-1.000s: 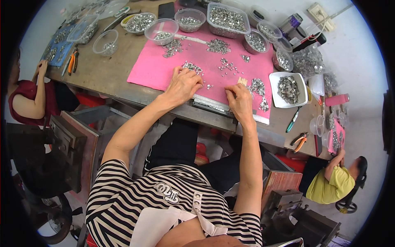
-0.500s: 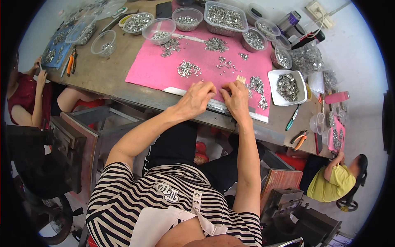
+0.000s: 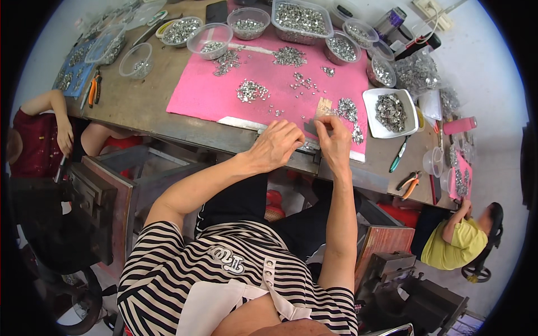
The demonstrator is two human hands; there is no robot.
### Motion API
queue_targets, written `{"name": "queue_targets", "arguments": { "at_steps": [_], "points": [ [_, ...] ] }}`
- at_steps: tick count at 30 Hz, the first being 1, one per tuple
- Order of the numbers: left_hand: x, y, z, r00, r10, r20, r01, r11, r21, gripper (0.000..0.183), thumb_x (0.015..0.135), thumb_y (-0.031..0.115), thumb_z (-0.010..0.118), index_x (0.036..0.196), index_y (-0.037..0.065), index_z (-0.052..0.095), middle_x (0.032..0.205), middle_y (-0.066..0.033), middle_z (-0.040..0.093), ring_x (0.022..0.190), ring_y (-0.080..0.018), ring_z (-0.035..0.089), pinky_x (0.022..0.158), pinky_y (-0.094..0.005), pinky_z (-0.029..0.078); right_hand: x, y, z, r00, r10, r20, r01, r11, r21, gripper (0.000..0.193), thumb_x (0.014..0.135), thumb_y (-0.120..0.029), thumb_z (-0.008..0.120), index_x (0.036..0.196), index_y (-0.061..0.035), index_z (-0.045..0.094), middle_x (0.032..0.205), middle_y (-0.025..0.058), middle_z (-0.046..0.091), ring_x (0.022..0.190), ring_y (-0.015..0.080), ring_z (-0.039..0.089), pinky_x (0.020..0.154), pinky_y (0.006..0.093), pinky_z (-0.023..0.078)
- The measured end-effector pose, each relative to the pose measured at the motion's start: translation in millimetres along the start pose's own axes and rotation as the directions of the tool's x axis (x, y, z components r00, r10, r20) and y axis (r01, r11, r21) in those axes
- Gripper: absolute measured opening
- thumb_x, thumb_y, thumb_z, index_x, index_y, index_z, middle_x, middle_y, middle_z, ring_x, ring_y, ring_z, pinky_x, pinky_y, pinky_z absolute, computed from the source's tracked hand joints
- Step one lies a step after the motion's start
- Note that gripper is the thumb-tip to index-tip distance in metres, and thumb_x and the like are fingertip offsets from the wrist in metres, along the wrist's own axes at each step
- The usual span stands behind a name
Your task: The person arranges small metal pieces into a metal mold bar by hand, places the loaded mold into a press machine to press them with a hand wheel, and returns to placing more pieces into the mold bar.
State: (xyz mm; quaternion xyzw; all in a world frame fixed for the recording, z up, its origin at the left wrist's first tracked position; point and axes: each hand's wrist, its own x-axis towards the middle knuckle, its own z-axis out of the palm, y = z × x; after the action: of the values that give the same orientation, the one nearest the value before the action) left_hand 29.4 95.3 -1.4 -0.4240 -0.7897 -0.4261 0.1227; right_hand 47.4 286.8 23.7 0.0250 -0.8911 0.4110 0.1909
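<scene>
pieces [image 3: 252, 91], silvery and glinting, lie near left hand [image 3: 274, 145] and right hand [image 3: 336, 143], both grips impossible to tell.

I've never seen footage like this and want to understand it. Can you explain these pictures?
There is no robot here, only a person's left hand and right hand, both bare, seen through a fisheye camera worn on that person's head, which is why straight edges bend. The hands are close together at the near edge of a pink mat on a workbench. Small shiny pieces lie on the mat in loose piles; more sit in clear tubs along its far side and in a white dish to the right. Whatever either hand may hold is too small to make out.
</scene>
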Motion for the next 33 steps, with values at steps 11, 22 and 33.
{"name": "queue_targets", "arguments": {
  "at_steps": [11,22,33],
  "points": [
    [-12,5,-3,0.990,0.137,-0.045,-0.126,0.974,0.190,0.024,0.084,0.009,0.072,0.107,0.003,0.066,0.102,-0.0092,0.066,0.094,-0.0291,0.061,0.090,-0.0425,0.047,-59,-9,9,0.999,0.017,-0.051,-0.009,0.987,0.158,0.006,0.092,-0.002,0.066,0.095,0.0031,0.065,0.100,0.0108,0.068,0.092,0.0205,0.065,0.082,0.0311,0.051],
    [-23,7,4,0.992,-0.002,-0.127,0.010,0.998,0.061,0.049,0.083,0.003,0.071,0.130,0.001,0.057,0.104,-0.0161,0.065,0.098,-0.0342,0.061,0.096,-0.0457,0.046,-58,-12,10,0.972,-0.226,-0.065,0.210,0.959,-0.192,0.012,0.086,-0.003,0.072,0.096,-0.0042,0.067,0.099,0.0090,0.068,0.094,0.0285,0.063,0.090,0.0386,0.045],
    [-50,-12,-53,0.976,-0.135,-0.171,0.189,0.914,0.358,0.047,0.080,0.031,0.079,0.120,0.010,0.065,0.111,-0.0082,0.058,0.104,-0.0282,0.052,0.093,-0.0408,0.037,-61,-2,-30,0.981,0.002,0.196,0.003,1.000,-0.027,0.056,0.078,-0.007,0.081,0.130,-0.0015,0.061,0.121,0.0148,0.062,0.106,0.0306,0.063,0.093,0.0391,0.049]
  ]
}}
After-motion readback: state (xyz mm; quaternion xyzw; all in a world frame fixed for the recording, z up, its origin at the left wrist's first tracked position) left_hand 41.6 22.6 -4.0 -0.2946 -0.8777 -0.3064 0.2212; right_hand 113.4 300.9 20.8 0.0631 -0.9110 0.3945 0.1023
